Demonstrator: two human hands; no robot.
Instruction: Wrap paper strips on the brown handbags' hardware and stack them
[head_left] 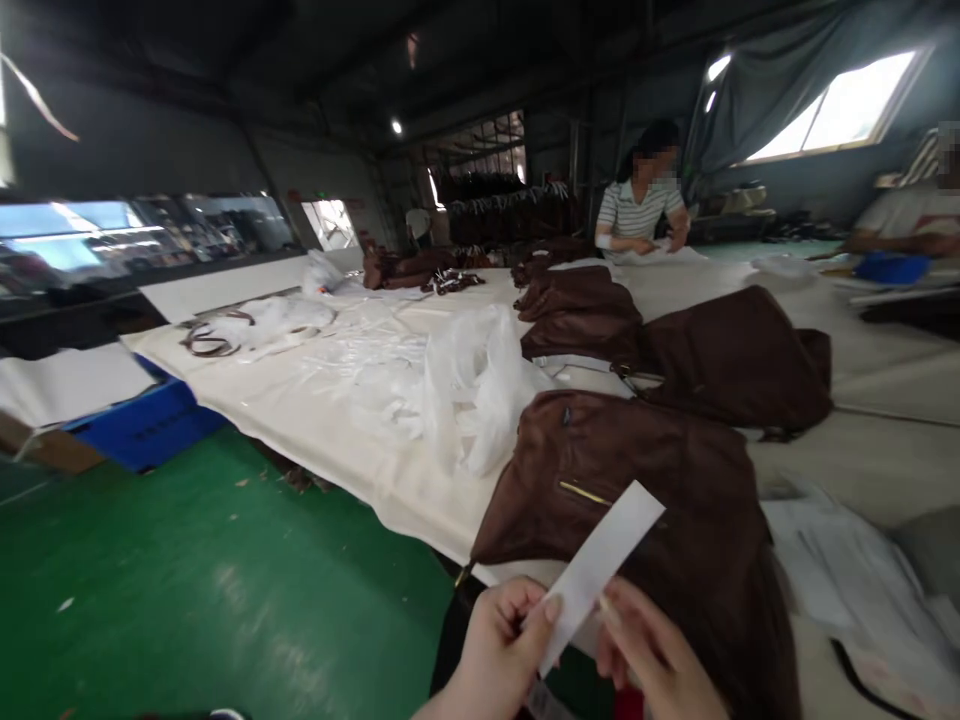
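Note:
My left hand [510, 635] pinches a white strip [607, 560], which looks like paper, between thumb and fingers. The strip tilts up to the right in front of a dark brown bag [637, 450] lying on the table. My right hand [649, 645] is just right of the strip, its fingers drawn together near the strip's edge; what they hold, if anything, is too blurred to make out. A short gold zip [585, 492] shows on the brown bag. Below my hands, part of something red [628, 703] is visible.
Crumpled clear plastic [480, 390] lies left of the bag on the long cream-covered table [352, 465]. More brown bags [739, 360] lie beyond. White sheets [847, 580] are at the right. A co-worker [643, 205] stands across the table. A blue crate [150, 425] sits on the green floor.

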